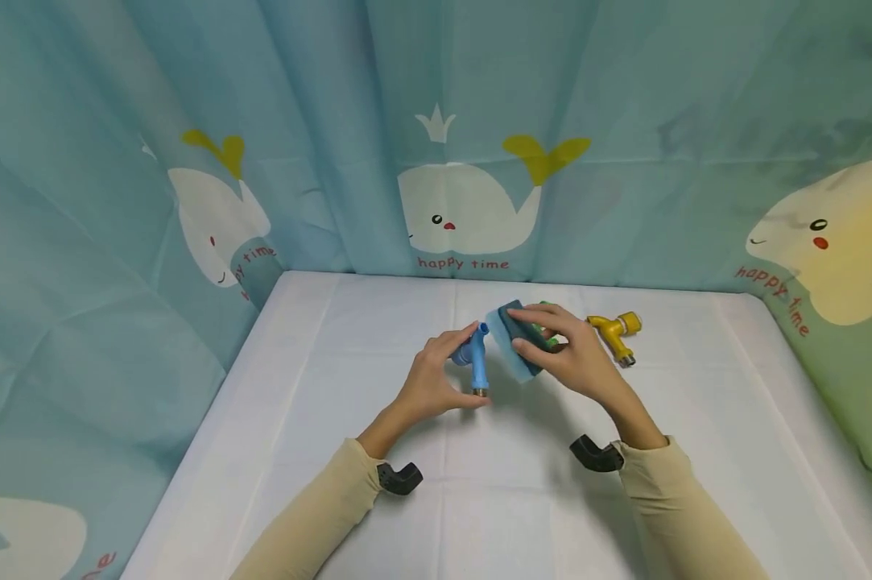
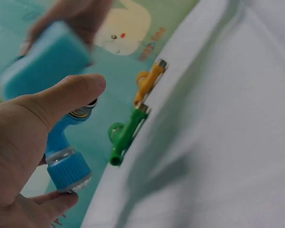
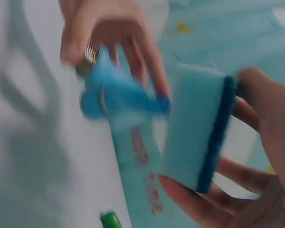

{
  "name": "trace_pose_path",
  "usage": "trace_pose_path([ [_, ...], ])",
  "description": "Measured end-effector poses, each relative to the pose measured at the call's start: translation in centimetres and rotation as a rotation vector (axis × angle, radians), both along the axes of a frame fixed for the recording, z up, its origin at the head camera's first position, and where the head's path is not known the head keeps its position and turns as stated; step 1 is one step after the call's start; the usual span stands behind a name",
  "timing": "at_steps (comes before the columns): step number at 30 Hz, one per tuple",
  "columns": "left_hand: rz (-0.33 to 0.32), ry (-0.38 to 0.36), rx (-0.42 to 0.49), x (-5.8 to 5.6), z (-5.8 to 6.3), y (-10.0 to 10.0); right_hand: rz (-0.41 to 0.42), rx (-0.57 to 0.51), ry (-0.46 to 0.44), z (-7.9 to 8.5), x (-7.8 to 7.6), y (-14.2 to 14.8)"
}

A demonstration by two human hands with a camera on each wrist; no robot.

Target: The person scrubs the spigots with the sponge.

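My left hand grips a blue tap above the white table, thumb at its threaded metal end and fingers at the other end. In the left wrist view the tap's ribbed blue knob shows below the thumb. Just to the right, my right hand holds a sponge by its edges, its light blue soft face turned toward the tap and its dark scouring side toward the palm. In the right wrist view the sponge stands close beside the tap's blue end. That view is blurred.
A yellow tap lies on the white table to the right of my right hand. Behind that hand is a green tap, mostly hidden in the head view. A blue curtain with whales hangs along the table's back edge.
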State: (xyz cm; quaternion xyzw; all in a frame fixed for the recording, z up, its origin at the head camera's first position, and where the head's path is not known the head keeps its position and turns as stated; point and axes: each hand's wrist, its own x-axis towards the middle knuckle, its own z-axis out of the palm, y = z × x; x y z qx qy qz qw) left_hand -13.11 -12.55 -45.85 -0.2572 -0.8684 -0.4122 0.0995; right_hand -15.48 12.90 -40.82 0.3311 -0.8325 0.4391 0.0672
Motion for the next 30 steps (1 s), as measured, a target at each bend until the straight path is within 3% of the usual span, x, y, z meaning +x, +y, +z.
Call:
trace_pose_path([
  [6,-0.057,-0.019,0.067,0.4,-0.3,0.1,-0.077,0.143,0.194,-0.2,-0.7,-1.6],
  [8,-0.054,-0.023,0.052,0.5,-0.4,0.1,-0.119,0.143,0.205,-0.2,-0.9,-1.6],
  [15,-0.054,0.001,0.035,0.7,-0.3,0.2,-0.107,0.153,0.225,0.2,-1.5,-1.2],
  [21,-0.077,-0.023,0.13,0.8,0.0,0.3,-0.069,0.07,0.201,0.2,-1.4,-1.0],
  [27,-0.132,-0.155,0.284,1.0,0.7,0.4,-0.2,-0.01,0.205,0.3,-1.6,-0.3],
  [30,-0.136,-0.152,0.319,0.9,0.9,0.6,-0.155,-0.064,0.229,0.2,-0.7,-0.7],
])
